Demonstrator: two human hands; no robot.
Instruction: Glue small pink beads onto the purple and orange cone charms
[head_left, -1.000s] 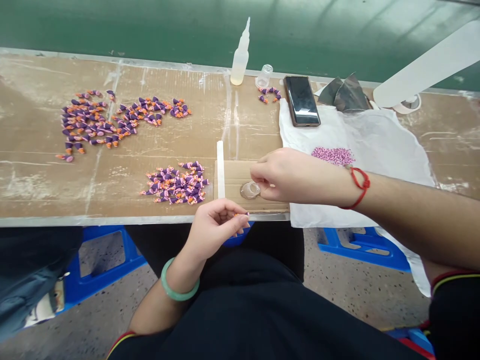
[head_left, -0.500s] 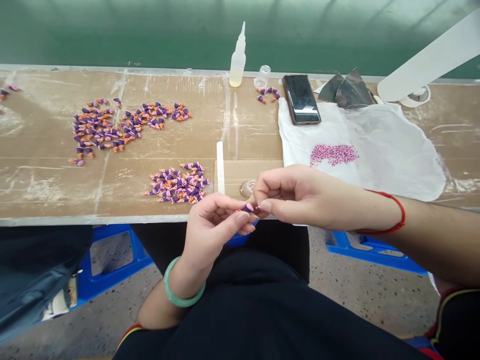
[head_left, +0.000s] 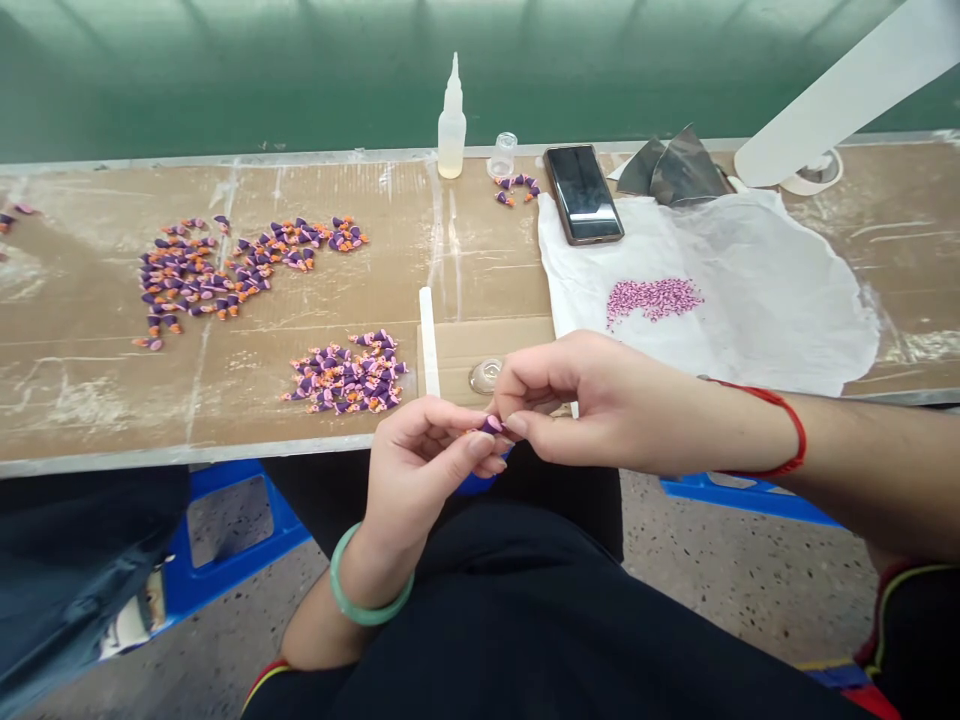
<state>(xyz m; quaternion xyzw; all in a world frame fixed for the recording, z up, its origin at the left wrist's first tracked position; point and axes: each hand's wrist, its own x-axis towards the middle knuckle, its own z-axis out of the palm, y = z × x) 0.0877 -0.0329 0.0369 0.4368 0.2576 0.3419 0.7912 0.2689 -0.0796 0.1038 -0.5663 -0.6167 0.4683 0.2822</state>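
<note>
Purple charm [head_left: 492, 425] pinched at the fingertips now, left hand [head_left: 424, 450] and right hand [head_left: 577, 405] both narrow, working close together just above the desk [head_left: 75, 400] edge.

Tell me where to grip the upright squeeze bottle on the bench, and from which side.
Grip the squeeze bottle around its wide lower body, coming from the near side. It stands upright, and its round body is far thicker than the tapering nozzle.

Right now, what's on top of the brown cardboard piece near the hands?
A clear round dish sits on the cardboard, with a white strip along its left edge. The right hand covers the front part, so whatever lies there cannot be seen.
</note>
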